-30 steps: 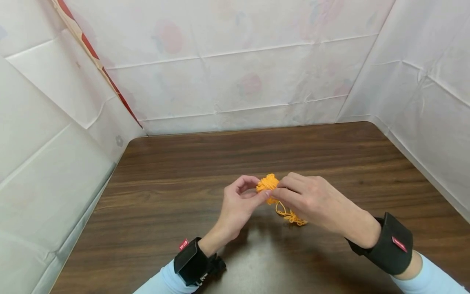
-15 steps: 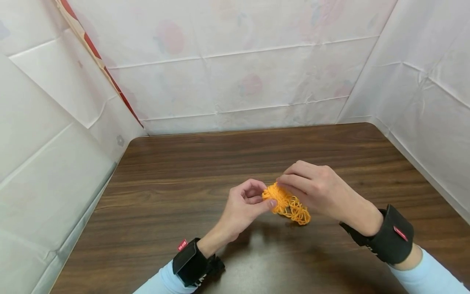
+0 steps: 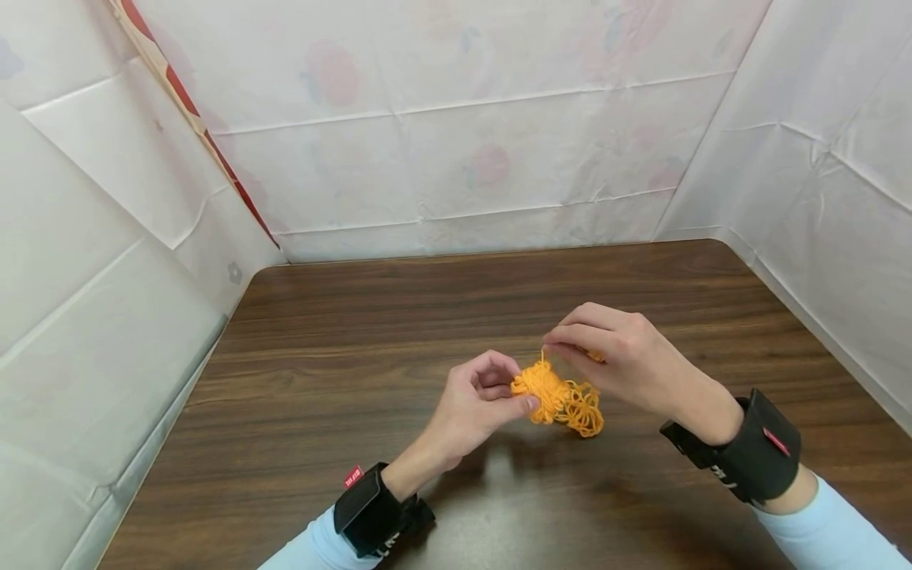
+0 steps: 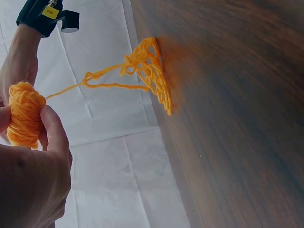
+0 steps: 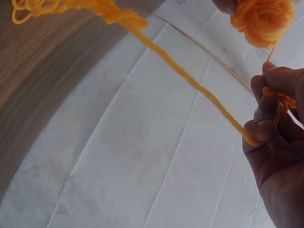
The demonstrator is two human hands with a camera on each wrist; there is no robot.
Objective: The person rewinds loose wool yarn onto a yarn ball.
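- Your left hand (image 3: 476,396) pinches the small orange yarn ball (image 3: 540,388) between thumb and fingers, just above the worktop (image 3: 342,348).
- Your right hand (image 3: 620,356) is raised just above and beside the ball, with its fingertips closed on the yarn strand (image 5: 190,80) that runs from the ball.
- The loose yarn tangle (image 3: 583,408) lies on the worktop, just beside the ball on its right and under your right hand.
- The risk I see is a snag: the strand leads back into that tangle, so a quick pull could tighten its loops into a knot or drag the whole heap along.
- Your hold on the ball looks light, so a hard tug from the right could roll it out of your fingers and let wraps slip off.
- From the right wrist view I cannot be sure whether the strand is looped round a finger or only pinched; a loop would bind under tension.
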